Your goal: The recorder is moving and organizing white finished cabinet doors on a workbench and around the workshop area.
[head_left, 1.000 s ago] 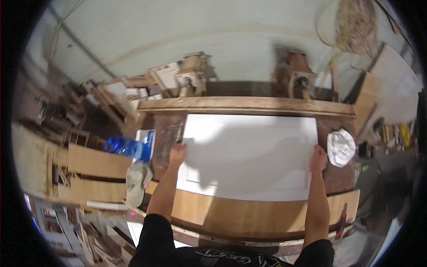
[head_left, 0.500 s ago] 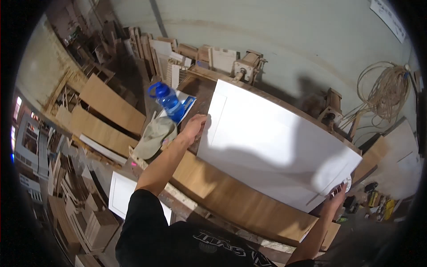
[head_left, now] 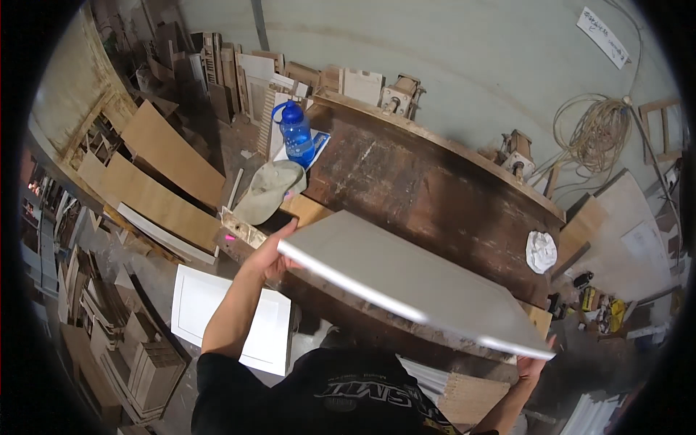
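Note:
A large white panel (head_left: 413,279), which looks like a cabinet door, is tilted up off the workbench (head_left: 442,196) toward my body. My left hand (head_left: 274,254) grips its left end, with the fingers partly hidden beneath. At the right end, my right hand (head_left: 535,365) is closed on the near corner; some of those fingers are hidden too. A wooden board (head_left: 308,210) shows past both ends of the panel. On the right of the bench lies a crumpled white cloth (head_left: 541,251), apart from my right hand.
A blue water bottle (head_left: 296,134) and a grey-green cap (head_left: 270,192) are at the bench's left end. Metal clamps (head_left: 400,96) line its far edge. Another white panel (head_left: 250,312) lies low on the left. Wooden boards (head_left: 156,192) are at far left; coiled hose (head_left: 593,134) hangs right.
The panel has come off the bench toward me, its near edge now facing me. Both hands moved nearer with it. The white cloth, earlier by my right hand, now lies alone on the bench.

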Tool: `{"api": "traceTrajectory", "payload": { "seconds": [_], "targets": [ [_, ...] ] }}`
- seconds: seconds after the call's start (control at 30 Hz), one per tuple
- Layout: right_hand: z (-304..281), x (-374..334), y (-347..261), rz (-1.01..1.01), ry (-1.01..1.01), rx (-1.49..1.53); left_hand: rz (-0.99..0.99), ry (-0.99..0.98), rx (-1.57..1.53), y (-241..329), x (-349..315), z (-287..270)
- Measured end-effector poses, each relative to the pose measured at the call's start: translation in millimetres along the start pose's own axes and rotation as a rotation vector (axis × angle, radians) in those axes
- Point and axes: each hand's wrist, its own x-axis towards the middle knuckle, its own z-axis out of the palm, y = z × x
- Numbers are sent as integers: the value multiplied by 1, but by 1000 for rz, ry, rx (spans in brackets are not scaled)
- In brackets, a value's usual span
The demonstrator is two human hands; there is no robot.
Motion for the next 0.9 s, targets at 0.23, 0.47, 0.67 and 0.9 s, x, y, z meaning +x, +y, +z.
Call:
{"api": "traceTrajectory", "payload": {
  "seconds": [0.23,0.47,0.67,0.9],
  "targets": [
    [-86,-41,95,184,-56,-602,-158,27,186,-115,-70,-84],
    [-93,-82,122,149,-63,-524,202,242,457,-164,-102,-91],
    [-119,-118,142,250,37,-680,340,387,251,-211,-85,-105],
    [-129,-150,156,238,74,-463,194,605,-6,-234,-67,-118]
  ]
}}
